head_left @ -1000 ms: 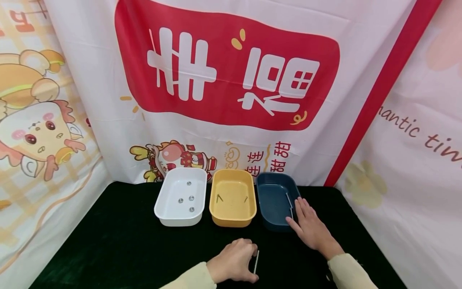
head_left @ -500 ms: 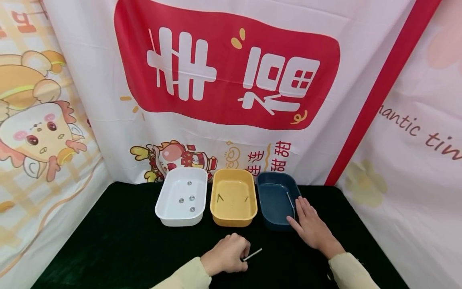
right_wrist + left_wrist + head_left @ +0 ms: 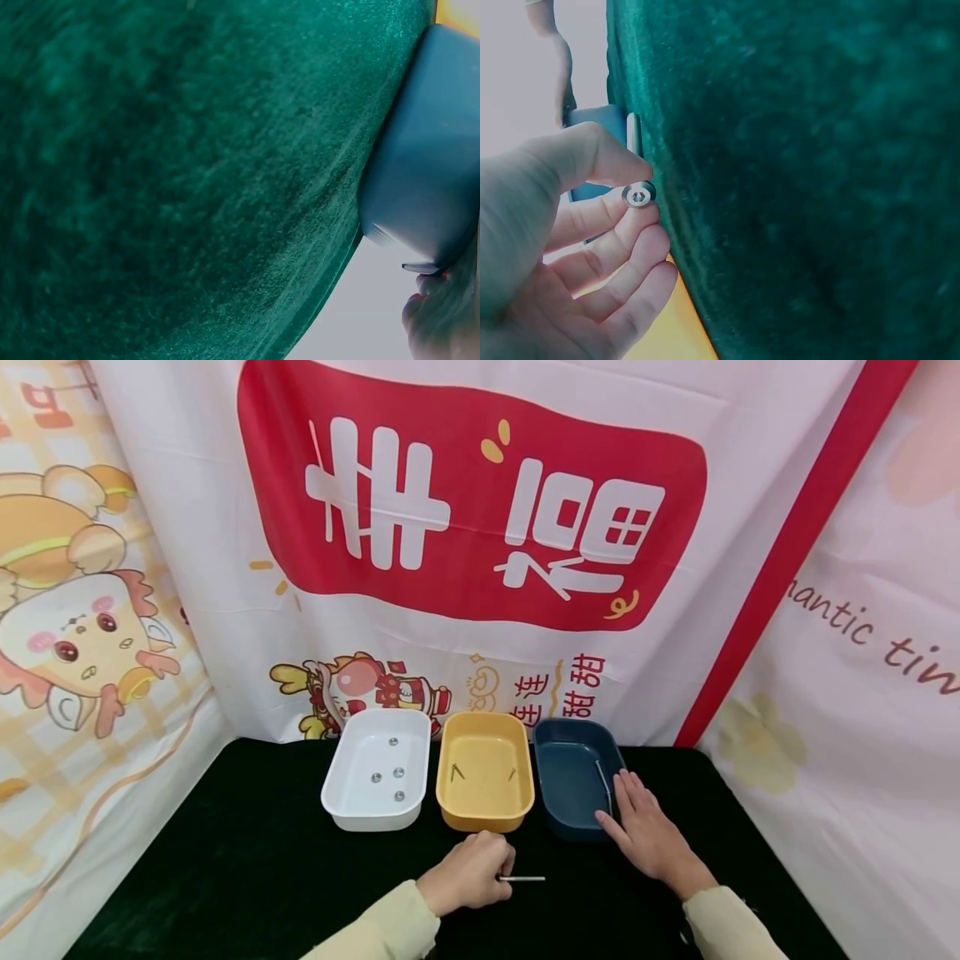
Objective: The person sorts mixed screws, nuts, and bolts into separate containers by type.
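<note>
My left hand [image 3: 468, 872] pinches a long silver bolt [image 3: 525, 878] between thumb and fingers, in front of the yellow tray [image 3: 483, 814]. In the left wrist view, the round head of the bolt [image 3: 638, 196] faces the camera and has a hex socket. My right hand [image 3: 648, 839] rests against the right side of the dark blue tray [image 3: 566, 785], its fingers fairly straight and thumb near the front corner. Along the right side inside that tray lie thin silver bolts [image 3: 603, 781], partly hidden by the hand. Two small screws [image 3: 457, 772] lie in the yellow tray.
A white tray [image 3: 375, 814] with several small metal nuts [image 3: 398, 772] stands left of the yellow one. The trays stand side by side on a dark green cloth [image 3: 225, 860]. Behind them hangs a printed white and red curtain [image 3: 465, 610].
My left hand has moved slightly forward and left. The bolt has turned from near upright in the head view to level, pointing right. The right hand stays at the blue tray.
</note>
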`<state>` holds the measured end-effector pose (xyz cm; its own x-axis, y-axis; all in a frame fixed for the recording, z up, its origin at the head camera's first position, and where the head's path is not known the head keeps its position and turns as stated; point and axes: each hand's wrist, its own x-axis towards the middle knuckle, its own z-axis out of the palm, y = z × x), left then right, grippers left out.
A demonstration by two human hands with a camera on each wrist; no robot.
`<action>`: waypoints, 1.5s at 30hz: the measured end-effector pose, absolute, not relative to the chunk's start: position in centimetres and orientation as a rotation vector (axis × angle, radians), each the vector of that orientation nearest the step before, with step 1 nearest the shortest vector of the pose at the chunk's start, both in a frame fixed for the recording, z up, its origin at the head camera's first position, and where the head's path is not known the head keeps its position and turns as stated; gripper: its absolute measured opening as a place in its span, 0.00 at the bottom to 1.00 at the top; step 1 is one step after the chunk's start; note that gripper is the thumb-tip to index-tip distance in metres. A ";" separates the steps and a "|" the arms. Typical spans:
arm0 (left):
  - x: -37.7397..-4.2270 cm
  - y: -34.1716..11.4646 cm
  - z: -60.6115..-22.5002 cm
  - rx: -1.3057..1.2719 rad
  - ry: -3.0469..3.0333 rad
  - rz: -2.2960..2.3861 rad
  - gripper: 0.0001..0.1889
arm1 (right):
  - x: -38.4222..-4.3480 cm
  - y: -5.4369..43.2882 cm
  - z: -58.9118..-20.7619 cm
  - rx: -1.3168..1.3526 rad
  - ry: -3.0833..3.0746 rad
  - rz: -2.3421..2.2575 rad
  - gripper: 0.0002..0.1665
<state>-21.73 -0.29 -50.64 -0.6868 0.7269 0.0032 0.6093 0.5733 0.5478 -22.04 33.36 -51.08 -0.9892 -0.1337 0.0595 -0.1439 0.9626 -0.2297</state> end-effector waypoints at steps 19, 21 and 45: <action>-22.7 1.2 -44.2 1.372 2.645 0.571 0.14 | -22.1 33.3 -51.0 0.213 -3.077 0.367 0.53; -22.7 1.4 -43.6 1.397 2.658 0.558 0.14 | -22.1 33.3 -51.0 0.211 -3.076 0.364 0.53; -25.7 5.6 -39.2 1.460 2.850 0.560 0.10 | -22.3 33.2 -51.2 0.201 -3.086 0.366 0.54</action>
